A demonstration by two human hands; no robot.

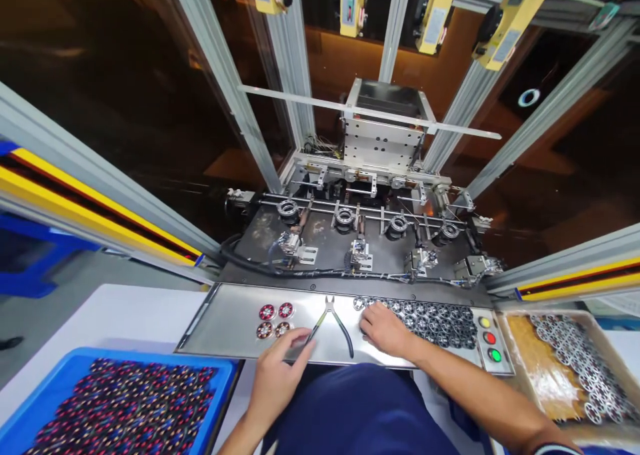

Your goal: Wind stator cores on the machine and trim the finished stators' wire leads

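Observation:
My left hand (280, 372) hovers at the front edge of the metal tray (220, 322), thumb and forefinger apart beside the left handle of the cutting pliers (329, 308). The pliers lie with jaws pointing away and handles spread. Just beyond that hand sit several round wound cores with red and copper coils (267, 311), one partly covered by my fingers. My right hand (385, 328) is low over the tray, fingers curled together at the left end of rows of bare dark ring-shaped cores (435, 322). What its fingertips hold is hidden.
A blue bin (75, 355) full of wound cores stands at left. At right, a plastic-lined box (525, 368) holds bare cores. A button panel (490, 338) ends the tray. Beyond lies a machine with several ring holders (345, 219), framed by metal posts (230, 95) and yellow light-barrier bars (100, 205).

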